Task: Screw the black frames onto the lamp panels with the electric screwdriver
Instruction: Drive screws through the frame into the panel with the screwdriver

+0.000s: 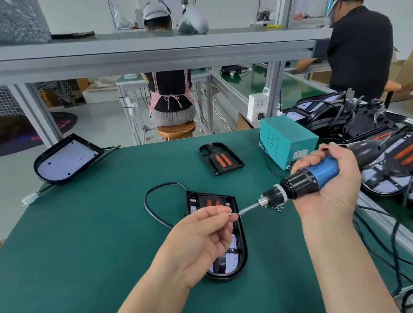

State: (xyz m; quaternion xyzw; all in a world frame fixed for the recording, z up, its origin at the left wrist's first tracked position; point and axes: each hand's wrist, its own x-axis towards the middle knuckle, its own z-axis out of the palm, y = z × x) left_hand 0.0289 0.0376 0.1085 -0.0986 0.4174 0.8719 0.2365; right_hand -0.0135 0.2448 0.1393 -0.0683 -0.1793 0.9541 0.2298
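Note:
A lamp panel (240, 250) with a black frame on it lies in the middle of the green mat, its black cable (153, 210) looping to the left. My left hand (202, 235) hovers over the panel and pinches a small screw (229, 213) between thumb and fingertips. My right hand (336, 183) grips the blue and black electric screwdriver (301, 183). Its bit tip (240, 212) points left and touches the screw. A small heap of screws (278, 208) lies on the mat under the screwdriver's nose.
A loose black frame (222, 161) lies further back, and another lamp panel (64, 158) rests at the mat's far left corner. A teal power box (286, 142) stands at right, with a pile of lamp panels (384, 167) and cables behind it. Two people work at benches beyond.

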